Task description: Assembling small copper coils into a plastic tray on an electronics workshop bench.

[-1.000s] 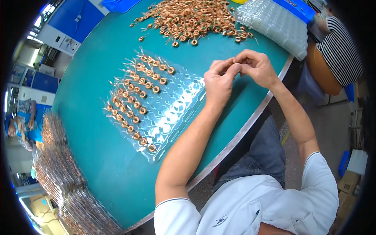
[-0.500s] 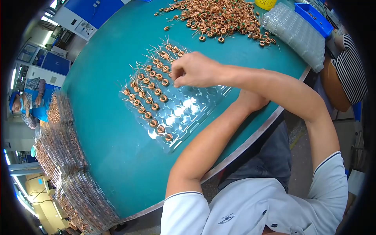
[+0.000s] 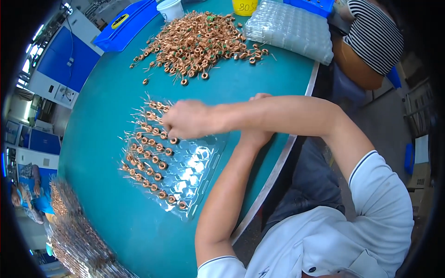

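Observation:
Copper-wound ring coils (image 3: pixel 147 154) with thin wire leads stand in slanting rows in a clear plastic tray (image 3: pixel 197 183) on the green table. The tray's right part has bare, shiny pockets. Over the tray's upper part is my right hand (image 3: pixel 187 119), its fingers curled down and closed near the coils at the row ends; whatever lies between the fingertips is hidden. My left hand (image 3: pixel 257 134) rests by the table's near edge, right of the tray, crossed over by my right forearm. Only a bit of its fingers shows above that forearm.
A big heap of loose coils (image 3: pixel 199 44) lies at the back. Beside it are stacked clear trays (image 3: pixel 289 30), a yellow container (image 3: pixel 244 6), a white tub (image 3: pixel 170 9) and a blue bin (image 3: pixel 125 28). Filled trays (image 3: pixel 81 227) pile up at left. A person in stripes (image 3: pixel 375 37) sits at right.
The view has shifted, so the table and tray appear lower and further left, with more of the back showing. My right hand stays over the same part of the tray.

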Demonstrator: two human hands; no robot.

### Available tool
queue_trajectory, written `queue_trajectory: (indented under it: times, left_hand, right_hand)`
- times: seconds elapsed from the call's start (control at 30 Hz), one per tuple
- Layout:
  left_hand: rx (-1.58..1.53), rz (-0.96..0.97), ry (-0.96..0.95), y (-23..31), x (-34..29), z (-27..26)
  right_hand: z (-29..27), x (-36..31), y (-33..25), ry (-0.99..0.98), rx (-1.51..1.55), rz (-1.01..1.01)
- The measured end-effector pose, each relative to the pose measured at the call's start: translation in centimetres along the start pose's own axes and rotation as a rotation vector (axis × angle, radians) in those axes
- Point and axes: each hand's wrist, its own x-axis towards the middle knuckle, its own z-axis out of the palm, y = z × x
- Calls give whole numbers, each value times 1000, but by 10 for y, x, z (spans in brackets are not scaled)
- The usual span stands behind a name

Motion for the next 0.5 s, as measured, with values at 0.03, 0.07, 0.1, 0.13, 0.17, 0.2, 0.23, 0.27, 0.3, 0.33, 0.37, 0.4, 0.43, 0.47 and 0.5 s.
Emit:
queue_trajectory:
  times: [0.03,0.07,0.1,0.13,0.17,0.2,0.23,0.27,0.3,0.33,0.37,0.4,0.43,0.47,0.5]
  left_hand:
    - [-71,-55,43,-3,1,2]
    - [-6,-81,-29,-1,8,3]
    - [71,-118,-98,3,11,-2]
    - [97,-2,46,7,14,0]
    - [97,-4,25,9,16,2]
    - [107,-18,7,7,13,-1]
    - [128,11,17,8,14,-2]
    - [134,10,15,10,15,-2]
    - [130,-10,18,10,14,-3]
    - [124,-28,19,9,13,-3]
    - [130,-33,14,9,14,-2]
    - [103,-39,26,9,13,-2]
    - [75,-44,37,9,13,-2]
    - [78,-53,29,10,12,-1]
    - [63,-64,49,10,14,0]
  right_hand:
    - [-18,-5,12,-3,-5,39]
    - [-35,-14,38,76,-47,28]
    - [-49,-21,65,152,-77,8]
    - [-64,-28,89,167,-131,63]
    - [-69,-34,118,290,-159,57]
    - [-74,-36,121,269,-180,183]
    - [-75,-37,135,316,-182,144]
    - [-71,-36,148,364,-183,106]
    - [-64,-31,147,387,-187,104]
    - [-59,-28,148,389,-178,101]
    - [-52,-26,148,395,-229,144]
    - [-45,-24,144,398,-275,189]
    - [-41,-23,141,414,-329,231]
    - [-43,-21,142,390,-300,255]
    - [-49,-19,145,369,-277,276]
